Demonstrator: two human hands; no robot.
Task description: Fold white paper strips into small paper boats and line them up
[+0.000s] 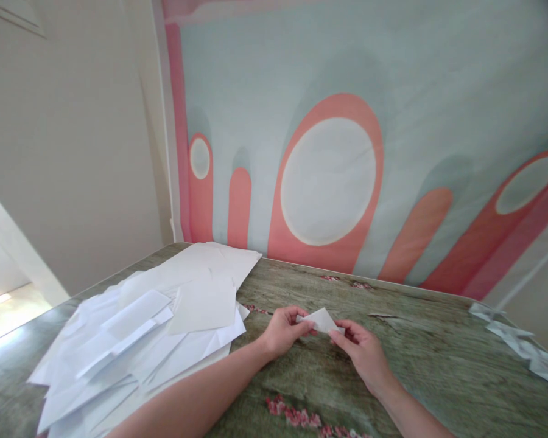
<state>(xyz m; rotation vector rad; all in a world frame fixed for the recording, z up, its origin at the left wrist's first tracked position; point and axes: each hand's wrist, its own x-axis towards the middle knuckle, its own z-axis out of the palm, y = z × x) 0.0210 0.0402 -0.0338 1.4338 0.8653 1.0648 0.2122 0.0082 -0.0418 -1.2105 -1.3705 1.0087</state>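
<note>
A small folded piece of white paper [322,319], with a pointed top, is held up just above the table in front of me. My left hand [284,330] pinches its left corner between thumb and fingers. At the right corner, my right hand [361,351] grips the same paper with thumb and fingertips. The fingers behind the paper are partly hidden.
A spread pile of white sheets [205,306] covers the left of the wood-patterned table [420,359], with folded strips [137,313] on top. Several small folded papers [511,334] line the right edge. A patterned backdrop [438,109] stands behind.
</note>
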